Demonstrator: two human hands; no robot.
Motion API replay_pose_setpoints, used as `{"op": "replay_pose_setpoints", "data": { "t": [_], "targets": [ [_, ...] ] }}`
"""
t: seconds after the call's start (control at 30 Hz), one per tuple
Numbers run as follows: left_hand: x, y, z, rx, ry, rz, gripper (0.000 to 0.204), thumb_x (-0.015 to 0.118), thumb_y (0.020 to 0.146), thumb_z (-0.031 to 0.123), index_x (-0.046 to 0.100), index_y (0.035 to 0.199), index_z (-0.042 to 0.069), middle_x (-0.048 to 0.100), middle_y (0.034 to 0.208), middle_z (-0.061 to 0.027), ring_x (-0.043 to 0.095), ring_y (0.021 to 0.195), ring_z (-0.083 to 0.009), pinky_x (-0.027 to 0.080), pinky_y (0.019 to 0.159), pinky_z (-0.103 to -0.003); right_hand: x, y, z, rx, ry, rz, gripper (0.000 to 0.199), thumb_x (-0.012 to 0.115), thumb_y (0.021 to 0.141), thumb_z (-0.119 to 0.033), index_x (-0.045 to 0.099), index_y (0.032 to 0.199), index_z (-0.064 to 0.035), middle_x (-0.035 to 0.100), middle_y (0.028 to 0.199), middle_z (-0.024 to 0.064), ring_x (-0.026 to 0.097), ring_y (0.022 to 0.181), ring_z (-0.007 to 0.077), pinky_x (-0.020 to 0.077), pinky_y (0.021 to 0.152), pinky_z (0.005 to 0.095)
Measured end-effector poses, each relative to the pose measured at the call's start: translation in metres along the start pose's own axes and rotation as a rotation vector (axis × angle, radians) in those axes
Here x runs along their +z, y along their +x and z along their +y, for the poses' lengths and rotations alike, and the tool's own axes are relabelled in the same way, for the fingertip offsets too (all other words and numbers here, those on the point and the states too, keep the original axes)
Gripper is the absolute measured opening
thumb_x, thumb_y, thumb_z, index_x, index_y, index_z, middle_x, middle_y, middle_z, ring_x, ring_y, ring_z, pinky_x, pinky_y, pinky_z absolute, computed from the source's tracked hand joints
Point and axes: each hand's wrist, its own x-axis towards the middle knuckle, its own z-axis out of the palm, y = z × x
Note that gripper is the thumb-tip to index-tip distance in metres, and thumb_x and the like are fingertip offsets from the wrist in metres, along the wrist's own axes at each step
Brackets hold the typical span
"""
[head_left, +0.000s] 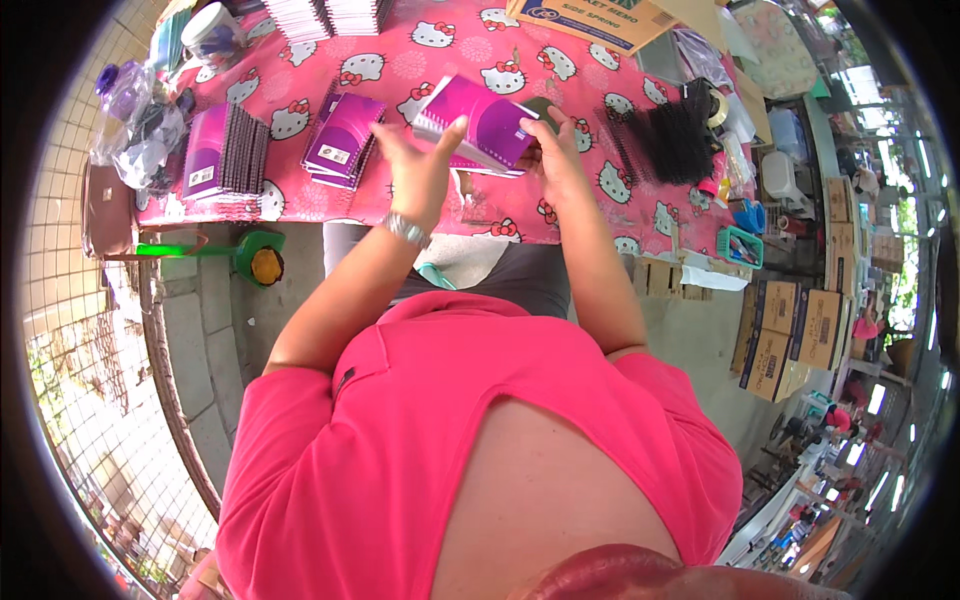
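Note:
A purple-covered memo notebook [487, 112] is tilted above the table in front of me, its white pages showing along the left edge. My right hand [557, 160] grips its right end, with the thumb on the cover and the fingers partly hidden behind. By the notebook's lower left corner is my left hand [418, 172], fingers spread and thumb raised; whether the thumb touches the cover I cannot tell. A small pile of purple spiral notebooks [343, 140] lies left of that hand. Farther left, a larger stack [225, 150] shows its black spiral bindings.
Black spiral binding coils [675, 140] are heaped at the right of the pink patterned tablecloth [380, 62]. A cardboard box [590, 22] and white-paged stacks [325, 15] stand at the back. Plastic bags [145, 140] crowd the left end; a green basket [740, 247] hangs at the right edge.

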Motion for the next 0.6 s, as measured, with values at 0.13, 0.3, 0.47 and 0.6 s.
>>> {"op": "replay_pose_setpoints", "data": {
  "t": [0.13,0.3,0.47,0.6],
  "targets": [
    [-0.021,-0.004,0.000,0.960,0.715,-0.186,0.073,0.081,0.071,0.017,0.049,0.135,0.005,0.059,0.127,-0.0160,0.055,0.121,-0.0318,0.042,0.105,-0.040,-0.011,0.012,-0.006,0.085,-0.322,-0.074,0.083,0.074,0.084,-0.026,0.026,0.148,-0.0046,0.065,0.096,0.0113,0.065,0.067,0.0179,0.0540,0.060,0.0323],
    [-0.019,0.017,-0.004,1.055,0.920,-0.622,0.034,0.071,0.074,0.011,0.068,0.108,0.011,0.067,0.111,-0.0018,0.064,0.103,-0.0222,0.053,0.088,-0.038,-0.055,0.052,-0.020,-0.226,-0.932,0.193,0.070,0.076,0.073,-0.059,0.067,0.116,-0.0038,0.072,0.100,0.0184,0.070,0.097,0.0304,0.0530,0.087,0.0407],
    [-0.011,0.026,0.017,0.884,1.064,-0.825,0.024,0.070,0.079,0.019,0.067,0.102,0.012,0.068,0.099,-0.0031,0.067,0.091,-0.0233,0.056,0.073,-0.039,-0.166,0.088,0.024,-0.535,-1.476,0.567,0.030,0.070,0.083,-0.031,0.069,0.102,-0.0087,0.066,0.098,0.0155,0.065,0.091,0.0370,0.0529,0.078,0.0478],
    [-0.009,0.036,0.033,0.814,1.103,-0.952,0.024,0.066,0.083,0.020,0.064,0.105,0.012,0.068,0.096,-0.0069,0.068,0.089,-0.0234,0.056,0.068,-0.040,-0.198,0.088,0.036,-0.597,-1.624,0.404,0.024,0.065,0.085,-0.021,0.068,0.105,-0.0093,0.063,0.096,0.0166,0.064,0.091,0.0369,0.0523,0.079,0.0481]
  ]
}}
